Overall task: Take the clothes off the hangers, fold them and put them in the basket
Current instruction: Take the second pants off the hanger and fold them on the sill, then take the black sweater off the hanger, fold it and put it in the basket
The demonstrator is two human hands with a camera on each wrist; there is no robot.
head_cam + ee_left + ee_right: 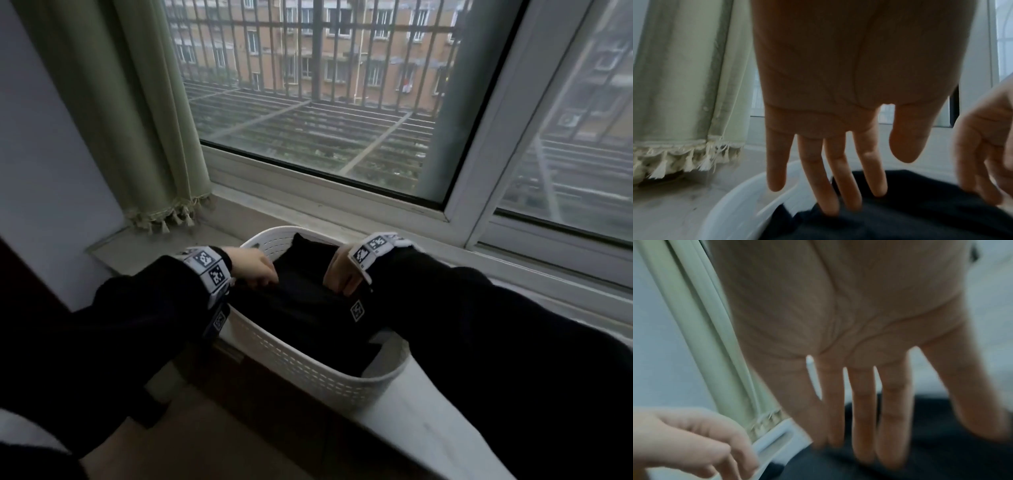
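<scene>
A white slotted basket stands on the window sill and holds a folded black garment. My left hand reaches in from the left, its fingers straight with the tips touching the dark cloth. My right hand comes in from the right, fingers also straight and pressing down on the garment. Neither hand grips anything. The basket rim shows beside the left hand's fingers. No hangers are in view.
The basket sits on a pale stone sill below a barred window. A green fringed curtain hangs at the left, close to the basket. The window frame rises behind the right hand.
</scene>
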